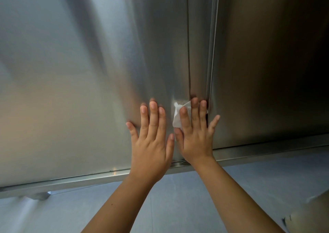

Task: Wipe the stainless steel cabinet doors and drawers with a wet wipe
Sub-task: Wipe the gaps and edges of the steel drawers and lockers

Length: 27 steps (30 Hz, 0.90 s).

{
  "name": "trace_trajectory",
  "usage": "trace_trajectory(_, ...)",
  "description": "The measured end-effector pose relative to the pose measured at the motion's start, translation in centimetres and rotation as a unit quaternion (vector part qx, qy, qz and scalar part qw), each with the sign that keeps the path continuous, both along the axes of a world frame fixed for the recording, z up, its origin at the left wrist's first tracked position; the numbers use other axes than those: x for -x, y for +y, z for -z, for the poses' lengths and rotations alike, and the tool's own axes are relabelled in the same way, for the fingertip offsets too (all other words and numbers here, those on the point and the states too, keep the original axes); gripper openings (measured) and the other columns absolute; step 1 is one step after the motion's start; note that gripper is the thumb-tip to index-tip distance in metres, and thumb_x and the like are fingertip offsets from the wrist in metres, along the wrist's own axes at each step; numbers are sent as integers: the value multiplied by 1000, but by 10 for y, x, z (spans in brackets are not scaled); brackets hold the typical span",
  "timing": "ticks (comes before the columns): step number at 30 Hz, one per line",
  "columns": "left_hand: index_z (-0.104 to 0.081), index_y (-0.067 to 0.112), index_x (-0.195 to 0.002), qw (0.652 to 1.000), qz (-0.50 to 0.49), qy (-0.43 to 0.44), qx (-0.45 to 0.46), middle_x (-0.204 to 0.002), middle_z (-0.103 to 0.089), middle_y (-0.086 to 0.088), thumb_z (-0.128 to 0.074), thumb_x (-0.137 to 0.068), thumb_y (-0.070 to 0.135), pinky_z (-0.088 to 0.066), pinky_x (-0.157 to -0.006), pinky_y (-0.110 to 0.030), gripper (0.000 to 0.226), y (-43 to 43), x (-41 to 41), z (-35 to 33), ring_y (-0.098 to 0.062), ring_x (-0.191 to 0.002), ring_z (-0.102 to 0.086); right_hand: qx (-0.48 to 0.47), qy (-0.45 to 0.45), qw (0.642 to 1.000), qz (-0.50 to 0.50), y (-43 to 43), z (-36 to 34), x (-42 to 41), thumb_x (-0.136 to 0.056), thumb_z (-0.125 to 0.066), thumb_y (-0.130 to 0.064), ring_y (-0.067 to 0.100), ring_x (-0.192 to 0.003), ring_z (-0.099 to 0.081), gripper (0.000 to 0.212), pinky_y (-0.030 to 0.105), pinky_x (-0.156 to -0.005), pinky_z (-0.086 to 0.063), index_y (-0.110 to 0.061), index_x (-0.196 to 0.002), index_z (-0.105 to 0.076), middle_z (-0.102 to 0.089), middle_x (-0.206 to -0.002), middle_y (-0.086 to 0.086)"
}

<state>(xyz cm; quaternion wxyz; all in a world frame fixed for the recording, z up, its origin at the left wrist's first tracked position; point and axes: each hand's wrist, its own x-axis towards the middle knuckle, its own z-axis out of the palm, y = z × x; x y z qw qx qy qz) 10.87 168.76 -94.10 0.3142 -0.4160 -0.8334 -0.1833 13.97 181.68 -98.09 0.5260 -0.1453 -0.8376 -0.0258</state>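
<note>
A broad stainless steel cabinet door [71,72] fills the left and centre, its brushed surface smooth and matte, carrying soft grey and warm beige blurs of reflection that run in slanted bands. Along its bottom edge runs a narrow steel rail [89,178], brighter and more polished, with a short metal foot [41,195] showing beneath it near the lower left corner. Below the rail lies a pale grey floor [178,206], flat and even in tone. The left hand [151,140] rests flat on the lower part of this door, near its right edge, fingers stretched out and slightly spread, the palm against the metal and gripping nothing. Just beside it, thumbs almost touching, the right hand [194,134] also lies open and flat, pressing a wet wipe [177,118] against the steel; it pins the wipe under the fingers rather than closing around it. The wipe is white, thin and crumpled, with folded edges peeking out on the left of the index finger and above the fingertips. It sits at the door's right edge, right by the vertical seam [188,45], a thin dark line that runs up the cabinet face. Past the seam comes a narrow steel strip [201,37], then a second door panel [267,63], darker and shadowed toward the upper right corner, with the same brushed finish.
</note>
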Motion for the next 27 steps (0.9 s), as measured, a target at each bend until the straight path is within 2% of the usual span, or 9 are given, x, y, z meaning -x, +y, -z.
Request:
trace_trajectory(10,25,19,-143,1000,-11,-10,23,-148,35,5,-20,-95,42,14,-110,-48,71,-1,0,-2,-16,-139,25,3,-52,998,17,-5,48,-11,-100,-10,-43,24,-143,12,60,49,-112,3,-17,-145,19,20,-154,8)
trace_trajectory(15,28,19,-142,999,-16,-7,29,-147,37,4,-19,-95,44,14,-109,-48,71,-1,0,-2,-16,-138,27,-7,-93,995,20,-4,64,-18,-100,-7,-43,26,-142,14,59,50,-112,2,-15,-145,20,21,-154,10)
trace_trajectory(21,26,21,-143,999,-10,-14,33,-148,36,7,-12,-96,44,14,-111,-48,65,-3,-1,-4,-15,-138,26,-7,-102,994,26,-4,69,-21,-100,-7,-42,26,-142,14,59,50,-112,1,-15,-145,19,21,-154,10)
trace_trajectory(24,11,17,-147,1000,-9,-6,12,-153,25,5,-22,-95,36,5,-112,-51,64,-4,-5,-6,-16,-142,16,-24,-109,993,26,0,66,-23,-99,-7,-44,25,-142,14,60,49,-112,3,-16,-145,19,21,-154,10)
trace_trajectory(27,-15,10,-145,999,-17,26,-14,-155,-3,-6,-35,-89,22,-9,-112,-52,61,-5,-11,-7,-22,-144,-1,-27,-106,994,20,0,60,-24,-99,-7,-43,24,-142,14,59,48,-112,3,-16,-145,19,21,-154,9)
